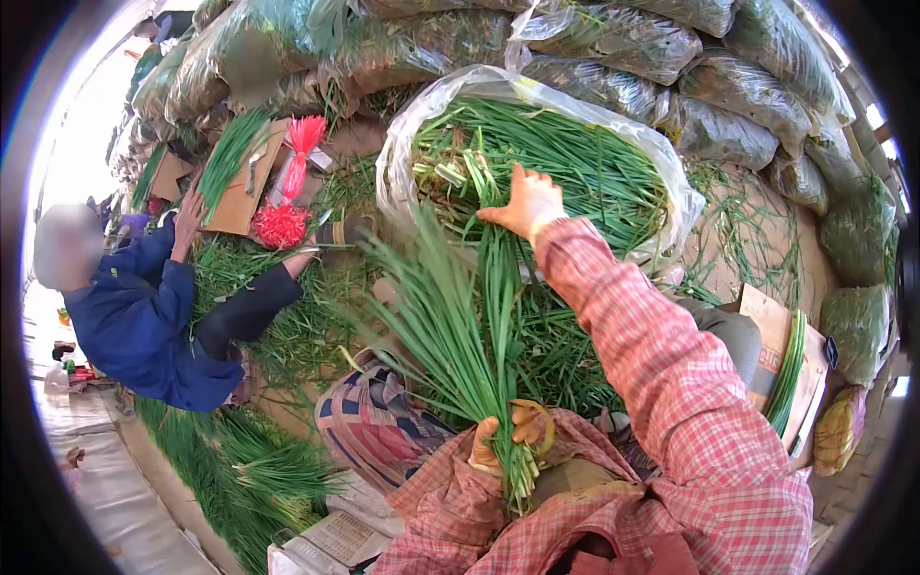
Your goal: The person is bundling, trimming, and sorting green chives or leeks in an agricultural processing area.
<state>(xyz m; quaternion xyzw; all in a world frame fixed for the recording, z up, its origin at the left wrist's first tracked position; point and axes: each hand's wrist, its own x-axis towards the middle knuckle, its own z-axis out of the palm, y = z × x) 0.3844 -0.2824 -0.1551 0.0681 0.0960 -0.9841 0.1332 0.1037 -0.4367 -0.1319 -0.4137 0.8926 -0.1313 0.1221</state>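
My left hand (496, 446) is closed round the pale stem ends of a bunch of garlic chives (470, 355) over my lap. The leaves fan upward, their left side smeared by motion. A yellowish strip (548, 431) curves beside the fingers. Farther forward, my right hand (529, 199) reaches to the near edge of a large clear plastic bag (391, 168), with thumb and fingers spread. Loose chives (565, 158) fill that bag. Some pale stem ends (471, 172) stick up just left of the right hand, and upright leaves pass below it.
On the left a person in blue (144, 316) sits with a hand at chives on a cardboard sheet (244, 187). Pink ties (280, 225) lie beside it. Full plastic sacks (613, 43) are stacked behind. More chives (249, 460) lie lower left; cardboard (762, 335) holds a small bunch at right.
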